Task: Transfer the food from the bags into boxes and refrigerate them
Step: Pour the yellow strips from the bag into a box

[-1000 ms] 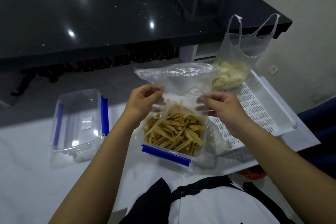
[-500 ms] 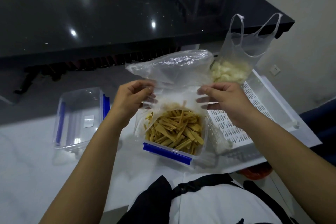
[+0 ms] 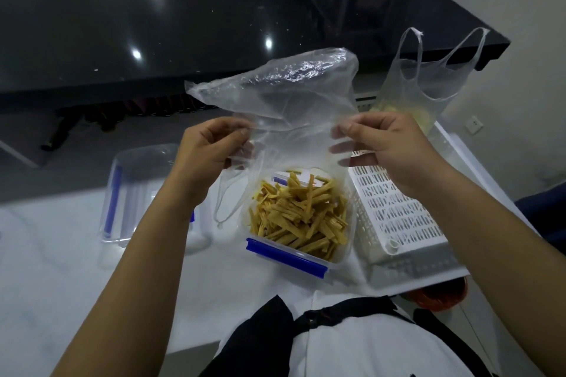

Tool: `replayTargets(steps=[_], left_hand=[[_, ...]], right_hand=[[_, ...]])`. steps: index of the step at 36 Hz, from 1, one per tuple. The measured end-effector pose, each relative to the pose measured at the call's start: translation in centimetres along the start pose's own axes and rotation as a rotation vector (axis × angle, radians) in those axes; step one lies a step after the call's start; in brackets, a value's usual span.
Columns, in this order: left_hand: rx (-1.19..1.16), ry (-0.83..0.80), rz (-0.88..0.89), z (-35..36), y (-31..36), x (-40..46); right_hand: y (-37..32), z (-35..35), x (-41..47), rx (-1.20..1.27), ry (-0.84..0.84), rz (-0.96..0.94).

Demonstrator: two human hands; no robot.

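A person stands at a white table, seen from a camera on their head looking down at both hands. The landmark is a clear box with blue clips, sitting on the table in front of the person. It is open and filled with yellow-brown food strips.

Directly above the box, both hands hold up a clear plastic bag. The left hand pinches the bag's left edge between thumb and curled fingers. The right hand pinches the bag's right edge the same way. The bag is stretched between them, its crumpled closed end uppermost and its open end hanging down toward the box. A thin bag handle dangles in a loop just left of the box. The bag looks empty; no strips show inside it.

Left of the box, partly hidden by the left forearm, a second clear box with blue clips lies on the table. Whether it is a box or a lid cannot be told.

Just right of the box sits a white slotted tray. At the tray's far end, beyond the right hand, stands a second bag, handles up, with pale yellow food at its bottom.

Beyond the box, past the table's far edge, runs a long black counter with a glossy top.

Nearer than the box, at the bottom of the view, the person's white shirt and a black strap show.
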State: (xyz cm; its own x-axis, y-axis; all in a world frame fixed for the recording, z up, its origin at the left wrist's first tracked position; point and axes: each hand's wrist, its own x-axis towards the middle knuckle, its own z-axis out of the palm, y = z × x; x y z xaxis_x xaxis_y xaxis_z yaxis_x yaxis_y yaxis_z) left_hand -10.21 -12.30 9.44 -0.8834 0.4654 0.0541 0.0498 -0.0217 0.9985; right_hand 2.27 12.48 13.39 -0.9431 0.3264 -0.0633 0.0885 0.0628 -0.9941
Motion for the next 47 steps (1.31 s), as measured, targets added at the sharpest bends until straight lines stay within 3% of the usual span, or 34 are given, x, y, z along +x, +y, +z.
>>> replayTargets(steps=[12, 18, 21, 31, 40, 47], left_hand=[[-0.043, 0.001, 0.096, -0.1, 2.5, 0.2], [0.034, 0.070, 0.025, 1.2, 2.6, 0.1], [0.011, 0.099, 0.012, 1.5, 2.6, 0.0], [-0.071, 0.098, 0.055, 2.7, 3.1, -0.5], [-0.188, 0.100, 0.046, 8.0, 2.7, -0.3], [0.016, -0.135, 0.104, 15.3, 0.8, -1.6]], right_hand=[[-1.8, -0.5, -0.6, 0.056, -0.006, -0.097], [-0.7, -0.1, -0.5, -0.077, 0.100, -0.089], [-0.8, -0.7, -0.6, -0.011, 0.196, -0.125], [-1.8, -2.0, -1.9, -0.044, 0.236, -0.227], [-0.3, -7.1, -2.7, -0.084, 0.376, -0.108], [2.0, -13.5, -4.6, -0.213, 0.613, 0.015]])
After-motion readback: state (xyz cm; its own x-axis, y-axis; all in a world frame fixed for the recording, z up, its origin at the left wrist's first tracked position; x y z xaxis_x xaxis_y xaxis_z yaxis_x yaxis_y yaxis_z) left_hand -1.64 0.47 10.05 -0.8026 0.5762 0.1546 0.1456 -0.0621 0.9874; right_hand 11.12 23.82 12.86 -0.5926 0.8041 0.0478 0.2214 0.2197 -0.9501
